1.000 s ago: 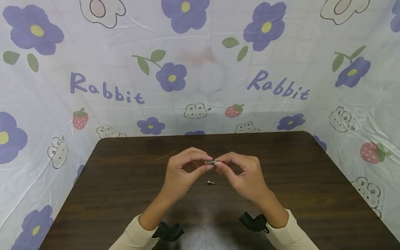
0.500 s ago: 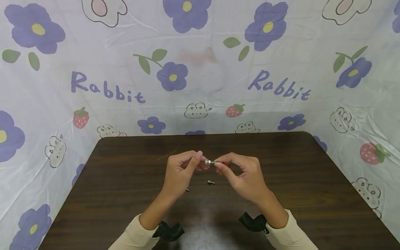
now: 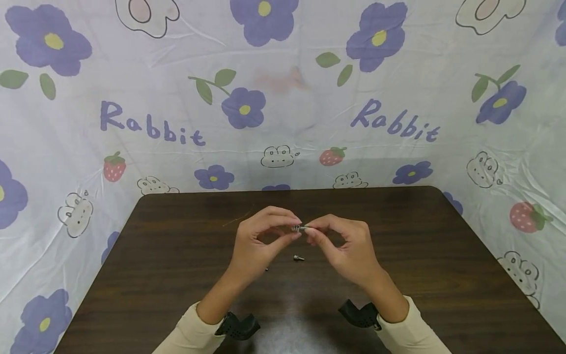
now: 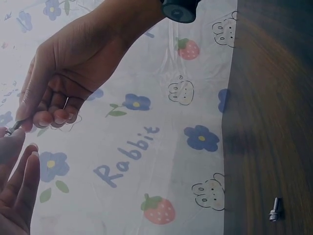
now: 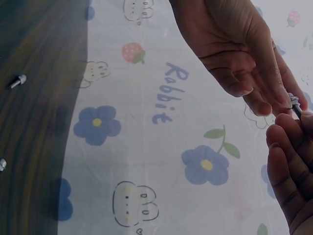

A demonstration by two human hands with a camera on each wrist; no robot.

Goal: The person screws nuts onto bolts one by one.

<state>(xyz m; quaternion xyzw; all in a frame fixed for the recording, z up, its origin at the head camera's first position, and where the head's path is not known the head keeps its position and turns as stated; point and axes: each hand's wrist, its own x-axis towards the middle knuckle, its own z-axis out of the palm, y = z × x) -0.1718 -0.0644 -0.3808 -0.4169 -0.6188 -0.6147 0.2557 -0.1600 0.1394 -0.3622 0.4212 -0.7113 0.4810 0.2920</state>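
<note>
A small silver bolt (image 3: 298,228) lies roughly level between the hands, above the table. My right hand (image 3: 347,246) pinches its thin shank end between thumb and forefinger. At the bolt's thicker head end, my left hand (image 3: 256,241) has thumb and forefinger curled in from either side. The right wrist view shows the left thumb (image 5: 282,95) against the bolt head (image 5: 293,99), where a ring-like collar sits below it. Several left fingers hang loosely curled beneath. Another bolt (image 3: 298,258) lies on the dark table below the hands.
A tiny metal end (image 3: 267,269) peeks out beside the left wrist; the right wrist view shows a second loose bolt (image 5: 3,165). The brown wooden table (image 3: 398,305) meets a printed cloth (image 3: 283,128) behind. Black wrist mounts (image 3: 240,327) sit on both sleeves.
The left thumb lifts off the bolt and opens away half a second ago, then comes back down to its head. The right hand keeps its pinch nearly in place.
</note>
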